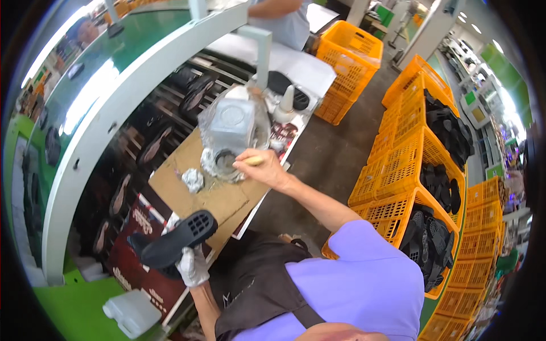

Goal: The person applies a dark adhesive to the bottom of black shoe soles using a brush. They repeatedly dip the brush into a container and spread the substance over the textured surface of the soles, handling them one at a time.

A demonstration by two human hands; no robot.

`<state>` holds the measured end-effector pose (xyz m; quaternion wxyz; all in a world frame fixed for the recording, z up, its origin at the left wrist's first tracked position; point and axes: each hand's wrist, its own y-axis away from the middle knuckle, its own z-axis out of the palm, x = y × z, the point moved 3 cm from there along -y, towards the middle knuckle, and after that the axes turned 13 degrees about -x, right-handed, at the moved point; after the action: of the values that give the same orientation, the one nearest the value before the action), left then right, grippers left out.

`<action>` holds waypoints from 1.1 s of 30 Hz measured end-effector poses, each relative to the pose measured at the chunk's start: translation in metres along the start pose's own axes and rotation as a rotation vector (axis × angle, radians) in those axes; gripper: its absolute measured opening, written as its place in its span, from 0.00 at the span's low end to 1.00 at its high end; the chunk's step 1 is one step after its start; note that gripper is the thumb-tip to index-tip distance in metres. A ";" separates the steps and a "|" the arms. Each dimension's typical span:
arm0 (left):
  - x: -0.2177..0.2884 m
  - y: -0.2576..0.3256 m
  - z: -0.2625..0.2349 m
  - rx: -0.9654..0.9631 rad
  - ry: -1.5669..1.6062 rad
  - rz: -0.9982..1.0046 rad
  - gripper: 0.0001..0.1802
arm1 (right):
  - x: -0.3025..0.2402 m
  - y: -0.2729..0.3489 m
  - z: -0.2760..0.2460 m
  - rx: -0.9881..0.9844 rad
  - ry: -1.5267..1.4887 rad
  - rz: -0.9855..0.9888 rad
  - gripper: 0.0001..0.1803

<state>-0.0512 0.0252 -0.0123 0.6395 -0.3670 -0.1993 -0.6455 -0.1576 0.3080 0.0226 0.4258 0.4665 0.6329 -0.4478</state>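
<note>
My left hand (193, 268), in a white glove, is closed on a black shoe sole (177, 241). The sole is tilted, and a grid of recesses shows at its upper end. My bare right hand (264, 169) grips the pale wooden handle of a brush (253, 161) above the mouth of a small round pot (226, 160); the brush's far end cannot be made out. Crumpled plastic wraps the pot and a translucent square jug (232, 122) behind it. A crumpled whitish wad (193, 180) lies on the brown cardboard (170, 170) left of the pot.
Yellow crates (392, 216) with black shoe parts line the right; more crates (350, 62) stand at the back. Left of the bench, shoe parts rest on a dark slatted rack (153, 142) beneath a pale curved frame (96, 125). A white jug (133, 312) sits lower left. Another person (278, 23) stands behind.
</note>
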 end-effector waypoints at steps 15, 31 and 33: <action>0.029 -0.015 0.005 0.119 -0.281 0.049 0.36 | 0.003 0.007 0.016 -0.083 0.273 -0.092 0.05; 0.027 -0.017 0.016 -0.007 -0.869 0.082 0.40 | -0.086 0.049 0.074 -0.186 0.089 -0.569 0.11; 0.023 -0.017 0.011 -0.035 -0.762 0.085 0.41 | -0.093 0.046 0.086 -0.207 0.073 -0.616 0.12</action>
<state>-0.0628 0.0194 0.0155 0.5395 -0.5992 -0.3963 -0.4391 -0.0836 0.2126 0.0838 0.2923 0.2230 0.8014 -0.4719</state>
